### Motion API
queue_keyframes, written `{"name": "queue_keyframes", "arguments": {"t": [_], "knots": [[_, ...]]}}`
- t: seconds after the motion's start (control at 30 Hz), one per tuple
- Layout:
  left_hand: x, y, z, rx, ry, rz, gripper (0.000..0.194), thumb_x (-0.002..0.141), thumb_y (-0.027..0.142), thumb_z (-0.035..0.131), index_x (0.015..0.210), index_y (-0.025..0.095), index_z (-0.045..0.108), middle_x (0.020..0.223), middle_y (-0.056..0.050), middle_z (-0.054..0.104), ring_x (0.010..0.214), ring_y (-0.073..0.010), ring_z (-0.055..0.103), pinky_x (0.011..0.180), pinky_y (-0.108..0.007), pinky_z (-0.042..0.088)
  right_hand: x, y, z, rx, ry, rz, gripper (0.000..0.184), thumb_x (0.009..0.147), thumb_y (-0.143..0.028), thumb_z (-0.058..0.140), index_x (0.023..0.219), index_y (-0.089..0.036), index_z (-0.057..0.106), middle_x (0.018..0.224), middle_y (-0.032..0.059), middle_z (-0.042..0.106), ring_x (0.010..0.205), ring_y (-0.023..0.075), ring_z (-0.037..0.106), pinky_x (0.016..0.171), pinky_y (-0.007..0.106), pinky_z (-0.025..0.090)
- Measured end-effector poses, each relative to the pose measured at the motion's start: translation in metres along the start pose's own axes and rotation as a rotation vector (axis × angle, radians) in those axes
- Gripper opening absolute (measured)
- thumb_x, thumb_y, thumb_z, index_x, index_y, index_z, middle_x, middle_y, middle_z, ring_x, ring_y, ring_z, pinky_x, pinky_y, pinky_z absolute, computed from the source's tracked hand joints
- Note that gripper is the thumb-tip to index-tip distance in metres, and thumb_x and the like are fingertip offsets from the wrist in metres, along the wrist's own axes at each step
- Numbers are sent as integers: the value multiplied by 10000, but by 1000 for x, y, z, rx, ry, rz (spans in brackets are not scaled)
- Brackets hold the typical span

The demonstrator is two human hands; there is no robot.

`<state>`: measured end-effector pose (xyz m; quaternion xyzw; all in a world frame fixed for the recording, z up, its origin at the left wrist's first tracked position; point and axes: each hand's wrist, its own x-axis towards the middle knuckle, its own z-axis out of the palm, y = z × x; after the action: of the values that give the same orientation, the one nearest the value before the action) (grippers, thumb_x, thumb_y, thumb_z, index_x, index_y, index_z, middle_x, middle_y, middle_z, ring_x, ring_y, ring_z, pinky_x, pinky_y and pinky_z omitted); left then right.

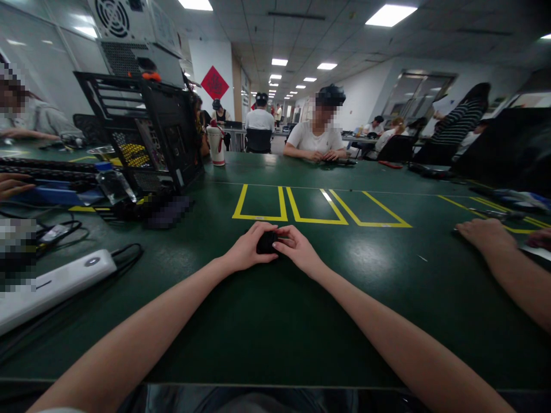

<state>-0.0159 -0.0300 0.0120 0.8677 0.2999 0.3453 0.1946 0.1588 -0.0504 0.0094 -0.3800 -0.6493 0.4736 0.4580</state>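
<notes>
Basically, both of the person's hands meet nr the ctr of the frame, over the green table (275, 327), w/ a small blk item (266, 243) btwn them. The L hand (246, 248) grips it from the left side, fingers curled over the top & thumb below; the R hand (300, 250) closes on it from the right, thumb & fingertips against it. What the item is can't be told: small, dark & partly hidden by the fingers. It sits just below the yellow tape outlines (321, 222), 3 in a row across mid-frame.

Upper left: an open blk PC case (183, 135) w/ a silver metal case (146, 23) above it. A clear bottle w/ blue cap (112, 183) is beside the blk case's lower left, & a white cup w/ red marks (216, 148) is just to its right. Lower left: a long white unit (64, 284) w/ a round button, blk cable nr its end.

Upper ctr-right, a co-worker in a white tee (316, 137) sits across the table; at the right edge, another person's hand (488, 234) rests on the tabletop.
</notes>
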Motion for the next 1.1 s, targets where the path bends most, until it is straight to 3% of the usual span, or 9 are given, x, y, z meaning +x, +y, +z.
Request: {"name": "queue_keyframes", "arguments": {"t": [0.27, 0.37, 0.47, 0.6, 0.8, 0.93, 1.1], "knots": [[0, -2, 1, 5, -7, -2, 584, 655, 296, 648, 1158, 273, 352, 1159, -51, 415, 1076, -224, 441, 888, -410, 401, -5, -2, 0, -49, -40, -23, 289, 698, -232, 605, 961, -225, 485, 1031, 17, 526, 988, 182, 546, 849, 371, 455], [0, -3, 1, 9, 1, 3, 590, 649, 304, 655, 1157, 268, 357, 1152, -56, 421, 1075, -227, 443, 893, -412, 395, -4, 0, 1, -33, -23, -45, 209, 712, -252, 587, 897, -219, 496, 969, 7, 532, 936, 174, 567, 810, 356, 474], [1, -3, 1, 10, 6, 9, 589, 646, 309, 658, 1154, 263, 363, 1144, -60, 427, 1073, -228, 445, 897, -414, 390, -3, 1, 1, -43, -7, -65, 168, 723, -242, 571, 875, -212, 505, 953, 8, 539, 945, 170, 559, 844, 358, 457], [1, -4, 1, 10, 1, 20, 580, 654, 308, 652, 1154, 260, 362, 1144, -57, 428, 1067, -221, 448, 896, -408, 393, -2, -1, 0, -71, -8, -41, 277, 724, -221, 569, 992, -214, 495, 1048, 27, 532, 1005, 169, 529, 912, 369, 412], [0, -4, 1, 9, 12, 31, 579, 651, 286, 653, 1153, 256, 365, 1144, -54, 428, 1075, -215, 441, 901, -393, 392, -3, 1, -1, -25, -46, -35, 282, 699, -219, 601, 961, -219, 495, 1016, 17, 538, 978, 173, 552, 860, 357, 448], [0, -4, 1, 0, 9, 22, 588, 645, 296, 659, 1154, 262, 366, 1140, -51, 430, 1066, -219, 448, 891, -400, 397, -3, 2, 0, -30, -16, -68, 178, 714, -251, 584, 874, -207, 520, 954, 10, 544, 913, 160, 567, 812, 340, 468], [0, -4, 1, -4, 9, 29, 590, 645, 296, 659, 1154, 266, 363, 1133, -48, 434, 1061, -219, 448, 888, -401, 395, -2, -2, -1, -44, -11, -66, 228, 707, -223, 592, 922, -207, 518, 991, 17, 548, 980, 165, 536, 879, 357, 431]]}}
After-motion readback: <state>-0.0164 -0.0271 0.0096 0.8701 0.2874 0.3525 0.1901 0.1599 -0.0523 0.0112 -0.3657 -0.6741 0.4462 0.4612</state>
